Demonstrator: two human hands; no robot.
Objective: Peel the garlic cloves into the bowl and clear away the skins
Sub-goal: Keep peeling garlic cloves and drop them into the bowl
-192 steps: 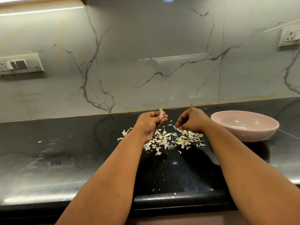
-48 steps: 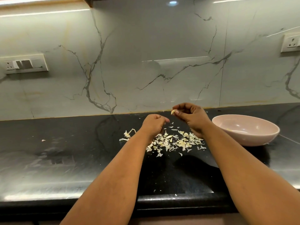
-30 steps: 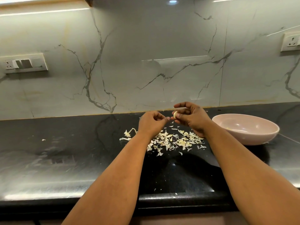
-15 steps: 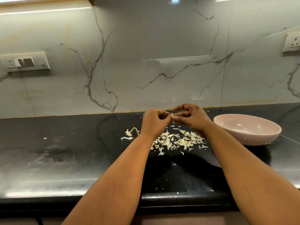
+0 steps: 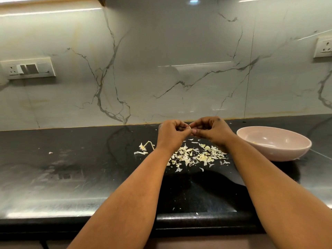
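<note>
My left hand [image 5: 171,134] and my right hand [image 5: 212,131] meet fingertip to fingertip above the black counter [image 5: 80,168]. Between them they pinch a small pale garlic clove [image 5: 190,128], mostly hidden by the fingers. Below the hands lies a scatter of pale garlic skins [image 5: 195,156]. A pink bowl [image 5: 274,142] stands to the right of my right hand, with a few pale bits inside.
A dry garlic stem and root piece [image 5: 144,148] lies left of the skins, and a single flake [image 5: 50,152] sits far left. The marble wall behind carries a switch panel [image 5: 28,68] at left and a socket [image 5: 323,47] at right. The counter's front edge runs under my forearms.
My left hand rose from the skins to meet my right hand. The clove, earlier held by the right fingers alone, is now pinched by both hands.
</note>
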